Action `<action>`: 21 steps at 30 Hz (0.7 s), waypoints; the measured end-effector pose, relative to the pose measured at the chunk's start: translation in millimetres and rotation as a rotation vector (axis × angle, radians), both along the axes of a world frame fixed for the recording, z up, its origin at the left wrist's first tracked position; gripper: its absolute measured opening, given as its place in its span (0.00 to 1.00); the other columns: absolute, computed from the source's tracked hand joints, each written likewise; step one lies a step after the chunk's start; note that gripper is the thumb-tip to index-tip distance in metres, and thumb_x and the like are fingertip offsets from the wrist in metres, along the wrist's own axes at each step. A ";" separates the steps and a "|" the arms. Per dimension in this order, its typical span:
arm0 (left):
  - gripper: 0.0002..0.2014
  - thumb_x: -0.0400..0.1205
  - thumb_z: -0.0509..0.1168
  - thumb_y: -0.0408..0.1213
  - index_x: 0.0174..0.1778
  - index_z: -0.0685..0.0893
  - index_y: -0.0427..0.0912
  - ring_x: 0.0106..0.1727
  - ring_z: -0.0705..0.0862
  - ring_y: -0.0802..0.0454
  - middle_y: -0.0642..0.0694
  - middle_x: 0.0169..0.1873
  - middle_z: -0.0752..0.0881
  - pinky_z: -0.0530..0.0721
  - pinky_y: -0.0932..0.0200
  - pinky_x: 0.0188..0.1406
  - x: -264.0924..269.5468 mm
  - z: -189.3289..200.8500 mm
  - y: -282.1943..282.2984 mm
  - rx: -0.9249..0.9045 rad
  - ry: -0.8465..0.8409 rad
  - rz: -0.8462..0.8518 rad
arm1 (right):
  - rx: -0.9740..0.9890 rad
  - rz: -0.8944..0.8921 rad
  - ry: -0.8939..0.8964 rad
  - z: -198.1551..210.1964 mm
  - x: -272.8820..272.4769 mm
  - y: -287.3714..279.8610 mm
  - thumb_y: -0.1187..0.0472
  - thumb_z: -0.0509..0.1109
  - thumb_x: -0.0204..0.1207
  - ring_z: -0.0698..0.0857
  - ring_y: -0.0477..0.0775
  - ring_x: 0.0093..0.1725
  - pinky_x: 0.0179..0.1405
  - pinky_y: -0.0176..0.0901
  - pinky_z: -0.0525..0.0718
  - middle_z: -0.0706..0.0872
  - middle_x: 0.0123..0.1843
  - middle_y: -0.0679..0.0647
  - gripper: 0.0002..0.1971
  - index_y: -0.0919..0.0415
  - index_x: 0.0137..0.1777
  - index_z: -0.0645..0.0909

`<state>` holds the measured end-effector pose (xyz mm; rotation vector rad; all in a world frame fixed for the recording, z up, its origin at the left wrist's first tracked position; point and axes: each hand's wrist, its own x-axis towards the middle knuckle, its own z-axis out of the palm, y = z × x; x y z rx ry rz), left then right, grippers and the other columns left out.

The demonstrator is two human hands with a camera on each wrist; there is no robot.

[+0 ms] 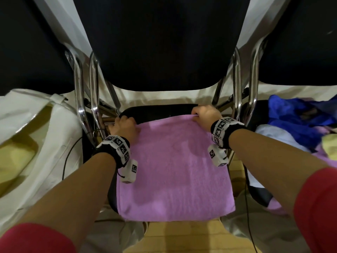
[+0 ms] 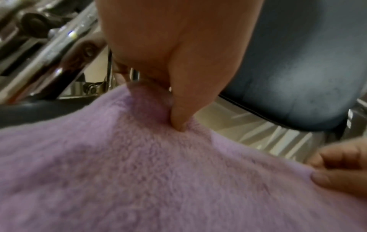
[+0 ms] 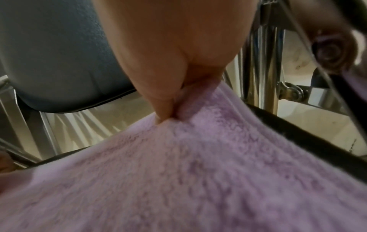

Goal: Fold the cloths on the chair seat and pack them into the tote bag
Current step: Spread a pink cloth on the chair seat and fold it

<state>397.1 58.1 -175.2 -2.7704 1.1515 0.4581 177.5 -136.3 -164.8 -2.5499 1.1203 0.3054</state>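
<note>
While the purple cloth (image 1: 173, 170) lies spread flat over the chair seat (image 1: 156, 111) in the head view, the left hand (image 1: 125, 127) pinches its far left corner and the right hand (image 1: 205, 116) its far right corner. A white tote bag (image 1: 45, 128) sits left of the chair, a cloth pile (image 1: 299, 121) right.

Left wrist view: thumb (image 2: 186, 100) pressed into the cloth's corner, gripping it.

Right wrist view: thumb (image 3: 158, 94) and finger nip the cloth's corner.

Purple towel (image 1: 173, 168) lies flat on chair seat (image 1: 156, 110). Left hand (image 1: 125, 127) and right hand (image 1: 205, 115) pinch its far corners.
</note>
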 end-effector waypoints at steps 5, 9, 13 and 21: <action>0.13 0.84 0.62 0.41 0.62 0.79 0.41 0.65 0.79 0.36 0.38 0.61 0.82 0.79 0.38 0.65 7.5 -0.7 1.4 -0.132 0.029 0.158 | -0.053 -0.071 0.005 -1.7 2.5 1.1 0.50 0.63 0.86 0.84 0.60 0.54 0.48 0.46 0.79 0.87 0.56 0.55 0.11 0.51 0.63 0.80; 0.17 0.83 0.62 0.33 0.69 0.77 0.44 0.73 0.70 0.35 0.37 0.69 0.75 0.74 0.35 0.70 2.6 0.1 2.4 -0.224 0.021 0.181 | -0.053 -0.101 0.013 -5.2 7.0 3.6 0.53 0.63 0.85 0.76 0.63 0.70 0.70 0.57 0.75 0.81 0.69 0.58 0.16 0.53 0.71 0.77; 0.21 0.81 0.61 0.26 0.70 0.79 0.45 0.75 0.67 0.37 0.39 0.71 0.73 0.70 0.35 0.74 0.4 2.4 11.5 -0.338 0.011 0.102 | -0.096 -0.119 -0.005 -1.5 4.3 6.9 0.55 0.62 0.85 0.64 0.62 0.80 0.80 0.62 0.64 0.70 0.78 0.58 0.23 0.52 0.79 0.71; 0.13 0.82 0.63 0.28 0.58 0.88 0.41 0.67 0.73 0.37 0.41 0.65 0.80 0.74 0.43 0.67 -36.2 20.2 46.0 -0.467 0.087 0.013 | -0.034 -0.117 -0.116 22.3 -21.1 47.6 0.56 0.62 0.83 0.69 0.62 0.76 0.76 0.58 0.72 0.72 0.75 0.58 0.22 0.54 0.77 0.72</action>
